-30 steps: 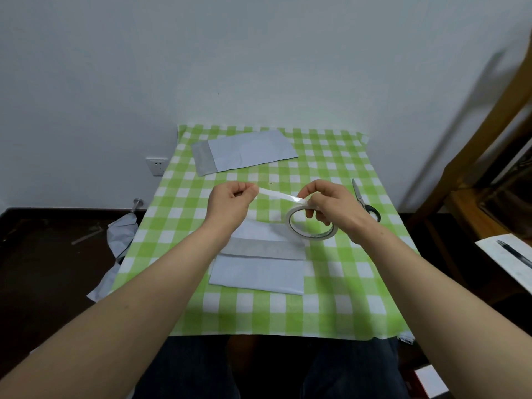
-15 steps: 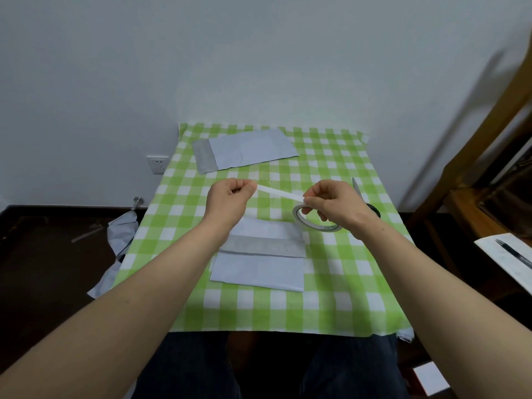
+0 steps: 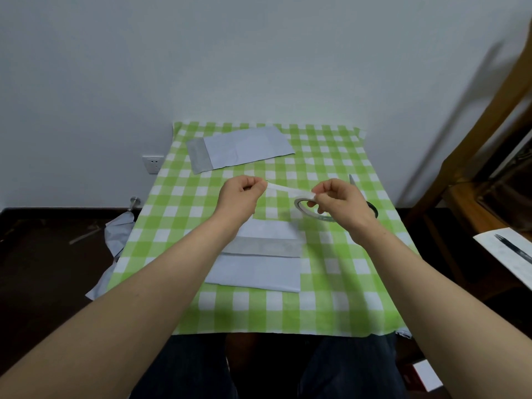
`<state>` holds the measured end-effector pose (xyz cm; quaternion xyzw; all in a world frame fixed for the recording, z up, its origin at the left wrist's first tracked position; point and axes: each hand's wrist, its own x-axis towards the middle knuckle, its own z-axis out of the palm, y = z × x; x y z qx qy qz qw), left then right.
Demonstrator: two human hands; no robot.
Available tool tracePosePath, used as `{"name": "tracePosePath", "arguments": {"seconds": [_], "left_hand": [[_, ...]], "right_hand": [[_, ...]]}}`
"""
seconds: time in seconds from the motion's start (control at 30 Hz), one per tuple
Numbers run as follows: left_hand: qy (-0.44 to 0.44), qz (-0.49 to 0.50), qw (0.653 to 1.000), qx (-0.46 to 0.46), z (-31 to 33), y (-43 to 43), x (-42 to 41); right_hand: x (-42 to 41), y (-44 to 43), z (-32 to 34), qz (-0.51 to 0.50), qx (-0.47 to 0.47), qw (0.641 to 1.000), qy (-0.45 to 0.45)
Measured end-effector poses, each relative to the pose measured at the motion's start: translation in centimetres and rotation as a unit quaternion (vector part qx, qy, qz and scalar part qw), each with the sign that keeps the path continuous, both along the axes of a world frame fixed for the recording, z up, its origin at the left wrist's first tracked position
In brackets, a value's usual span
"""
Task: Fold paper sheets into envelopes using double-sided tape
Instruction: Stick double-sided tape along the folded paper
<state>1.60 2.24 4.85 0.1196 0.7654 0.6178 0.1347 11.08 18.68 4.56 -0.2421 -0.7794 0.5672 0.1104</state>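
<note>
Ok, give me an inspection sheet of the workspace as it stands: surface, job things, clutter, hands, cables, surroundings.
Surface: green checked cloth lies flat over the whole top.
Job's things: tape roll and pulled-out tape strip held above the cloth; partly folded sheet near the front edge; folded envelope at the far edge.
Clutter: scissors behind the right hand, mostly hidden.
Hands: left hand pinches the strip's free end; right hand holds the roll.
Cables: nothing seen.
Surroundings: white wall with a wall socket; loose paper off the cloth's left side; wooden furniture to the right.
</note>
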Motion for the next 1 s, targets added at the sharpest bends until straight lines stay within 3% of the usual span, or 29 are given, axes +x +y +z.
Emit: {"name": "tracePosePath", "arguments": {"seconds": [0.17, 0.27, 0.4, 0.53, 0.7, 1.0], "left_hand": [[-0.027, -0.028, 0.999, -0.033, -1.5, -0.2, -0.1], [-0.083, -0.009, 0.996, -0.035, -2.8, -1.2, 0.2], [-0.212, 0.03, 0.976, -0.031, -3.5, -2.7, -0.5], [-0.242, 0.034, 0.965, -0.095, -3.9, -4.4, -1.2], [-0.231, 0.046, 0.963, -0.131, -4.5, -6.4, -1.7], [-0.198, 0.044, 0.968, -0.148, -4.6, -7.4, -1.0]], "right_hand": [[0.5, 0.5, -1.7, 0.026, 0.021, 0.999, -0.013], [0.6, -0.2, -2.1, 0.042, 0.094, 0.994, -0.044], [-0.2, -1.9, -0.3, 0.079, 0.281, 0.946, -0.139], [-1.5, -3.7, 1.5, 0.12, 0.355, 0.898, -0.228], [-2.2, -4.7, 1.4, 0.141, 0.341, 0.881, -0.295], [-2.2, -5.1, 0.5, 0.142, 0.279, 0.904, -0.292]]}}
